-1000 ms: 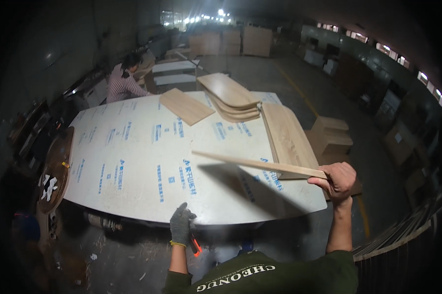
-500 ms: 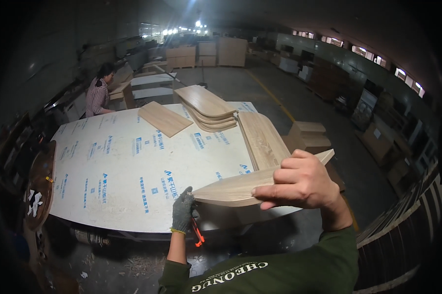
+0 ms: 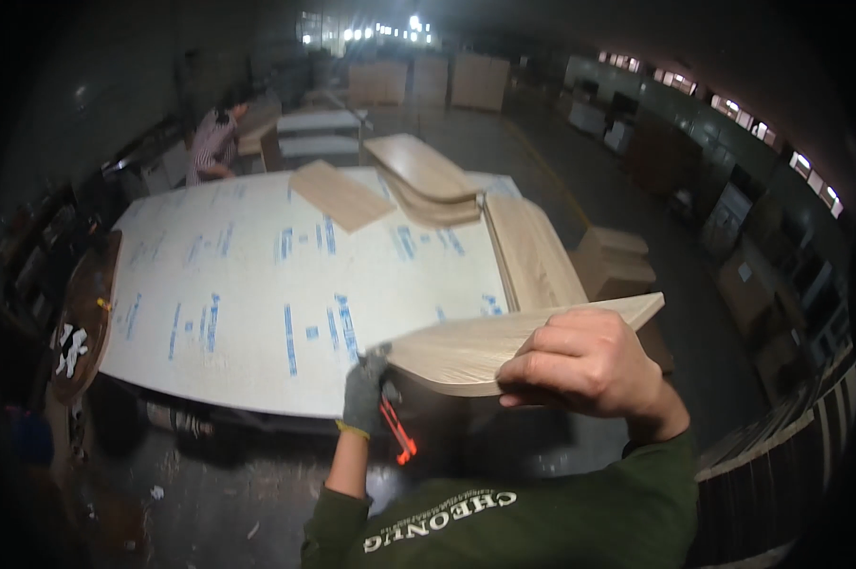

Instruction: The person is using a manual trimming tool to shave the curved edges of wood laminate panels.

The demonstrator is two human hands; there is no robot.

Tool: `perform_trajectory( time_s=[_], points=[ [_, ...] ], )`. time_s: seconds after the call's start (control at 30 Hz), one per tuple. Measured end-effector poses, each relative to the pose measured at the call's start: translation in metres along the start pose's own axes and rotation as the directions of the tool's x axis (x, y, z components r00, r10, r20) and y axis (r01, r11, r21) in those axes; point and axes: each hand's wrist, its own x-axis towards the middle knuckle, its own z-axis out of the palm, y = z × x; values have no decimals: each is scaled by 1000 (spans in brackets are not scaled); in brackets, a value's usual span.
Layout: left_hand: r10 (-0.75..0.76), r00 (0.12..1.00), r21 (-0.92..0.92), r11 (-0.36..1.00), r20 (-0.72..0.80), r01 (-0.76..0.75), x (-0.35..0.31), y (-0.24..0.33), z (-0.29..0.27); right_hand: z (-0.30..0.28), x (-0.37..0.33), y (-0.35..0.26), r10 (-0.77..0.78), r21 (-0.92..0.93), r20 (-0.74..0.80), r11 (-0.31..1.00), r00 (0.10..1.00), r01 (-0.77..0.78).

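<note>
A light wood-grain board with a curved near edge is raised, tilted, over the near right side of the table. My left hand, in a dark grey glove with a yellow cuff, is closed on the board's left end. An orange utility knife sticks out below that same hand; how the fingers hold it is hidden. Bare, my right hand is closed at the board's near edge, right of the middle, with its fingertips on the edge and its knuckles over the top face.
The table wears white printed sheeting. On it lie a flat wooden panel, a stack of curved boards and a long rounded board. Brown blocks stand beyond its right side. A co-worker bends at the far left.
The view has shifted, so the table sits further up the picture. My right fingers have curled in more at the board's edge, and the board's near side shows more. My left hand stays at its end.
</note>
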Motion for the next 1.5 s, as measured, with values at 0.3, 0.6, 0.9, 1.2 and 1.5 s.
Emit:
perform_trajectory(
  time_s=[0.3, 0.6, 0.9, 1.2, 1.5],
  points=[
    [125, 978, 116, 988, -169, -107, 4, -25, -29, 102, -46, -34, -29, 424, 356, 896, 934, -134],
    [-219, 881, -39, 974, -420, 224, -104, -60, -125, 374, -121, -55, 41, 471, 218, 871, 975, -142],
    [-392, 543, -529, 840, -743, -118, -222, -113, -121, 404, -137, -45, 127, 558, 261, 789, 957, -257],
    [-173, 802, -629, 720, -572, -294, -175, -92, -113, 382, -133, -18, -2, 709, 359, 650, 933, -271],
    [72, 621, 50, 997, -781, -52, -97, -81, -71, 348, -99, -54, -212, 512, 790, -289, 576, -809]
  ],
)
